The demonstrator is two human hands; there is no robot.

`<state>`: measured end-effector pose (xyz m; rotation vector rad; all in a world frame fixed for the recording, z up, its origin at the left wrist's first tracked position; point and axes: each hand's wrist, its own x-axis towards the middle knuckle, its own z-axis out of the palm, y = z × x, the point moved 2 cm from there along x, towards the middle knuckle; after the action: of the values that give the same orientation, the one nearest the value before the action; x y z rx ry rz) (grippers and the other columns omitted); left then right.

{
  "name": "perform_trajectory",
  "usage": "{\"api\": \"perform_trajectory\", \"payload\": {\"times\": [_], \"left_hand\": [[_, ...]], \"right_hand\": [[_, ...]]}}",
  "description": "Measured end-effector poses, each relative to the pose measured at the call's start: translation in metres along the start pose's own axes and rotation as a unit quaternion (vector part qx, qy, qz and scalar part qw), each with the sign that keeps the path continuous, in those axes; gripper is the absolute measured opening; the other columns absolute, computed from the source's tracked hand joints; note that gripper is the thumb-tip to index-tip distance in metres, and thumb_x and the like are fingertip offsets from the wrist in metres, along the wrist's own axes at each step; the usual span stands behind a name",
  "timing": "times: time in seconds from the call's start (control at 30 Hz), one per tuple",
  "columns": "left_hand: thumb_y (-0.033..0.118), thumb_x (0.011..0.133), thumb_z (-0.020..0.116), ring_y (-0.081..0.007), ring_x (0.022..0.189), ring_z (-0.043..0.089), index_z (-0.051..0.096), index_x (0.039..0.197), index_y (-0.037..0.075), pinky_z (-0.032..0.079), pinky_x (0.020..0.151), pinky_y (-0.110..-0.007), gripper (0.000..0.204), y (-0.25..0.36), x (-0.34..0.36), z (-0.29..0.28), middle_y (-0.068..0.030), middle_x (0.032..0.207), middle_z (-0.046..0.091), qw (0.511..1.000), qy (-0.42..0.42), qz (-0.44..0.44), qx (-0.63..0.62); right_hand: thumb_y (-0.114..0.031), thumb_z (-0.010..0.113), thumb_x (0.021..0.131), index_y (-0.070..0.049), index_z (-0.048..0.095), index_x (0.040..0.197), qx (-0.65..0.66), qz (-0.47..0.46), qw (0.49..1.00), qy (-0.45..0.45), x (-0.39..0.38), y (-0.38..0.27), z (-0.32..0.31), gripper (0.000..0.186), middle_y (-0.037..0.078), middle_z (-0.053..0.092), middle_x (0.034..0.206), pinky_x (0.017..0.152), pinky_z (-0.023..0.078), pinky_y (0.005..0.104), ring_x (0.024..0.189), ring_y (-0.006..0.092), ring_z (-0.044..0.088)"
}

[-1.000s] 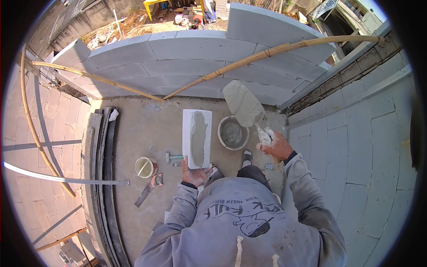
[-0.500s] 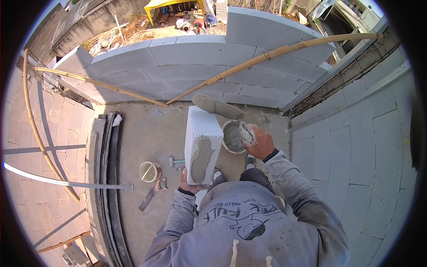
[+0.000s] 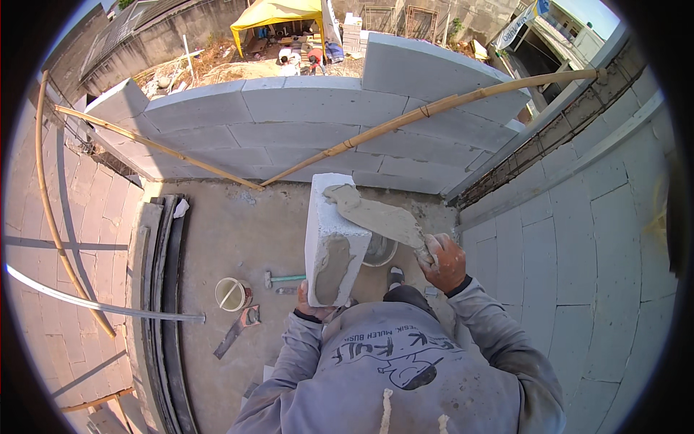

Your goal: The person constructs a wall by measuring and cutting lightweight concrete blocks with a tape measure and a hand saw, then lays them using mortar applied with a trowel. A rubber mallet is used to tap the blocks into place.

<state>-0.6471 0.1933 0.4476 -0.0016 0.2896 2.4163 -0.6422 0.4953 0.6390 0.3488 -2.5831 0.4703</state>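
One white block [image 3: 338,233] before the torso [image 3: 397,369], left hand [image 3: 312,307] grasping its near end, partly hidden, one mortar-laden trowel [image 3: 383,220] clasped in right hand [image 3: 444,265], one bucket [image 3: 391,258], mostly hidden.

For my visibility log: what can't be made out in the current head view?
Head view, all items:
Left hand: most fingers, behind the white rectangular block.
Round grey bucket: left part, behind block and grey mortar-coated trowel.
Trowel handle: mostly inside the right hand.
Distant people beneath yellow canopy: too small to read their actions.
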Motion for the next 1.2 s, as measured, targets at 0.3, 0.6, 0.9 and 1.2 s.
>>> {"api": "perform_trajectory", "payload": {"times": [0.3,0.6,0.9,1.2], "left_hand": [[0.057,0.073,0.073,-0.0323,0.128,0.046,0.034,0.145,0.005,0.041,0.105,-0.047,0.097,0.031,0.008,0.028,-0.0149,0.143,0.044,0.996,-0.022,0.048,0.067],[0.058,0.074,0.071,-0.0308,0.128,0.047,0.035,0.144,0.005,0.041,0.105,-0.046,0.095,0.012,-0.005,0.021,-0.0144,0.142,0.045,0.997,-0.018,0.062,0.05],[0.055,0.073,0.073,-0.03,0.129,0.045,0.033,0.145,0.006,0.039,0.106,-0.047,0.095,0.002,-0.025,0.028,-0.0149,0.144,0.043,0.996,0.009,0.057,0.073],[0.053,0.073,0.073,-0.0285,0.128,0.047,0.035,0.144,0.008,0.039,0.106,-0.045,0.093,0.01,-0.031,0.018,-0.0124,0.142,0.045,0.995,0.046,0.067,0.062]], "right_hand": [[-0.017,0.079,0.065,-0.007,0.062,0.107,0.058,0.011,0.998,-0.023,0.034,0.0,-0.074,0.046,0.011,0.059,0.091,0.065,0.05,0.0372,0.077,0.0303,0.061],[-0.051,0.059,0.09,-0.004,0.059,0.09,0.426,0.253,0.764,-0.414,0.104,0.015,-0.092,0.047,0.004,0.057,0.071,0.057,0.048,0.0291,0.065,0.0135,0.058],[-0.053,0.058,0.09,0.001,0.064,0.096,0.338,0.241,0.714,-0.563,0.133,0.006,-0.078,0.054,0.006,0.061,0.069,0.05,0.049,0.0256,0.056,0.0129,0.06],[-0.051,0.057,0.091,0.0,0.066,0.101,0.303,0.242,0.657,-0.646,0.12,0.005,-0.111,0.052,0.007,0.062,0.069,0.052,0.05,0.0264,0.059,0.0135,0.061]]}}
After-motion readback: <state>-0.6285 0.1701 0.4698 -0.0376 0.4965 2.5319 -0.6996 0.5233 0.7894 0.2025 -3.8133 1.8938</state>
